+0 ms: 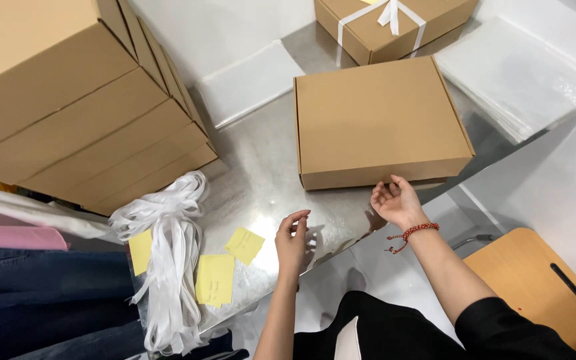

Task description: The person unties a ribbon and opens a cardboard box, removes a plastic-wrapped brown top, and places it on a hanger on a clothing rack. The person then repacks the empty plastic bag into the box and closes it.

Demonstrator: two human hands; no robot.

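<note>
A closed flat brown cardboard box (378,120) lies on the shiny metal table (261,180). My right hand (397,202), with a red bead bracelet on the wrist, hovers open just below the box's near edge, fingertips close to it. Over the table's front edge my left hand (291,240) is open too, fingers spread and holding nothing. It is near the yellow paper notes (244,244).
A stack of flat brown boxes (81,113) fills the left. White ribbon strips (168,253) lie beside more yellow notes (215,279). A ribbon-tied box (388,27) sits at the back, clear plastic bags (515,73) at right. Folded clothes (35,293) at lower left, a wooden seat (541,280) at lower right.
</note>
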